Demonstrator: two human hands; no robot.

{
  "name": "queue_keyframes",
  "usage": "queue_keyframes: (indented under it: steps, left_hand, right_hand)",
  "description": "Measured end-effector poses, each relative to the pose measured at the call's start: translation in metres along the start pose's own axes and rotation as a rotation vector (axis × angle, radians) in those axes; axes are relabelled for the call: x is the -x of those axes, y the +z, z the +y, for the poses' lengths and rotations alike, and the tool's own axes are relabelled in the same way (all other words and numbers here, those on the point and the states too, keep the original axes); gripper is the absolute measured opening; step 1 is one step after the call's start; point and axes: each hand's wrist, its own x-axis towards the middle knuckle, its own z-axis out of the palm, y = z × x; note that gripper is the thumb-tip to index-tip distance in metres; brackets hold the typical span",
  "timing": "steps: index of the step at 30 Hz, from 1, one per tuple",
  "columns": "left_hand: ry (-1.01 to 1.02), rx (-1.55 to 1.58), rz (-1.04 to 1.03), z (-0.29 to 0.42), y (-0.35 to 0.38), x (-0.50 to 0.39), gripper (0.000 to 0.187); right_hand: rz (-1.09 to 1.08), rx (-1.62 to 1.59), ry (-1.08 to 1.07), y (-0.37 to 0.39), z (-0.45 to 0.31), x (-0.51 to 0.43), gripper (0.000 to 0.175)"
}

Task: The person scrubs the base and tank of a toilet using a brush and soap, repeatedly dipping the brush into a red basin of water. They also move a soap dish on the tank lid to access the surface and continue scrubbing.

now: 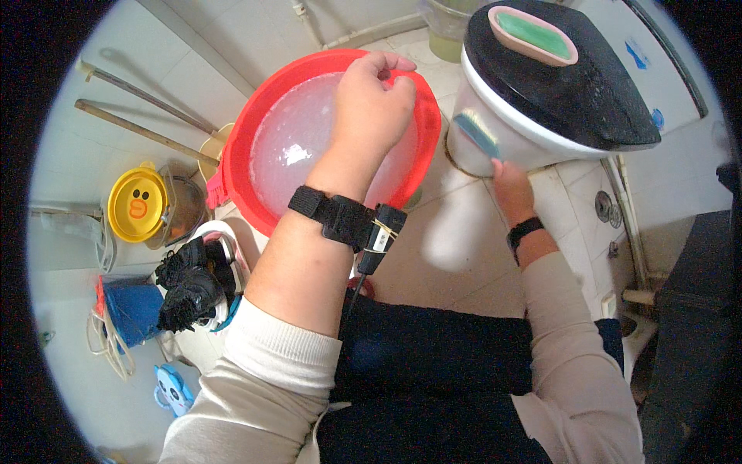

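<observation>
My left hand (377, 98) is over a red plastic basin (237, 168) of cloudy, sudsy water (290, 130). Its fingers are bent, with a gap between thumb and forefinger and nothing visible in them. My right hand (513, 191) pinches the end of a blue-green scrub brush (478, 136) with pale bristles. The brush is up against or just in front of the side of a white rounded container (522, 145) with a black top (562, 87); contact cannot be made out. A pink soap dish (571, 55) holding a green bar (533, 35) rests on that top.
Left of the basin lean two long handles (145, 133). Nearby are a yellow duck-faced lid (138, 203), black stringy mop heads or shoes (191, 284), a blue bag (133, 310) and a blue cartoon-faced item (174, 388). A clear bucket (449, 35) stands behind. Pipes (629, 232) run at right.
</observation>
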Motion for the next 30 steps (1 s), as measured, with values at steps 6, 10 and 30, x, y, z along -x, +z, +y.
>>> queue_keyframes:
  steps: [6, 10, 30]
  left_hand:
    - [0.096, -0.098, 0.015, -0.010, 0.002, 0.001, 0.017]
    - [0.084, -0.158, -0.002, -0.021, -0.007, 0.007, 0.016]
    - [0.079, 0.012, 0.060, 0.000, 0.005, 0.003, 0.017]
  right_hand:
    - [-0.359, 0.019, 0.210, 0.070, 0.035, 0.009, 0.048]
    - [-0.473, 0.085, 0.233, 0.103, 0.066, 0.006, 0.048]
    - [-0.139, -0.057, 0.096, -0.028, 0.014, 0.022, 0.047]
